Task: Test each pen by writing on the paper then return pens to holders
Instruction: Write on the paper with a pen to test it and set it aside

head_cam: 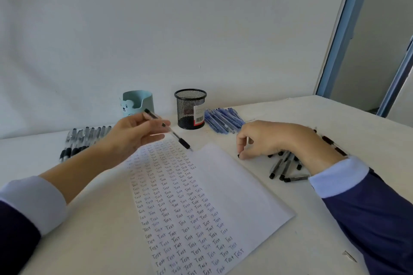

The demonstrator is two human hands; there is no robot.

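Note:
A white sheet of paper [234,185] lies in the middle of the table, its left half filled with rows of handwritten "Test". My left hand [134,134] holds a clear pen with a black grip [176,136] above the paper's top edge, tip pointing right and down. My right hand [270,138] rests on a loose heap of black pens [286,169] to the right of the paper, its fingertips pinching a small black pen cap [239,155]. At the back stand a light-blue bear holder [138,102] and a black mesh holder [190,108].
A row of black-grip pens [80,140] lies at the left behind my left arm. A bunch of blue pens [223,118] lies right of the mesh holder. The white wall is close behind the holders, and the table edge runs at the right.

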